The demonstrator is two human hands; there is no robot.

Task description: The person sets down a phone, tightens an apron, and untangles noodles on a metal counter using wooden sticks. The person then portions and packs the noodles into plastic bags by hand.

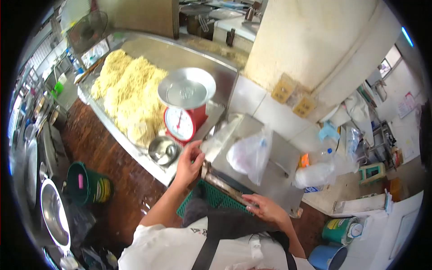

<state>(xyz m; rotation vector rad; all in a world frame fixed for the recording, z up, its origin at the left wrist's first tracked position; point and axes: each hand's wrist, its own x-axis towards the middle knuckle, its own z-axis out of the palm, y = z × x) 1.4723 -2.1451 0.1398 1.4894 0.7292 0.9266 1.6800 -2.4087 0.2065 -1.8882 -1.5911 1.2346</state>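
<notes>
My left hand point(189, 165) is raised beside a small steel bowl point(163, 150), its fingers curled together at the edge of a hazy clear plastic bag point(217, 140). Just beyond stands a red dial scale point(185, 122) with a round metal pan point(186, 87) on top. My right hand point(266, 209) hovers by the front edge of a steel-topped counter point(281, 182), fingers apart and holding nothing. On that counter sits a knotted clear bag point(249, 155) with something whitish inside.
A metal tray table point(135, 40) holds a large heap of yellow noodles point(130, 90). Below is a green crate point(220, 198). A green bucket point(87, 182) stands on the wet brown floor at left; a blue bucket point(327, 257) is at lower right. Wall sockets point(292, 96) are ahead.
</notes>
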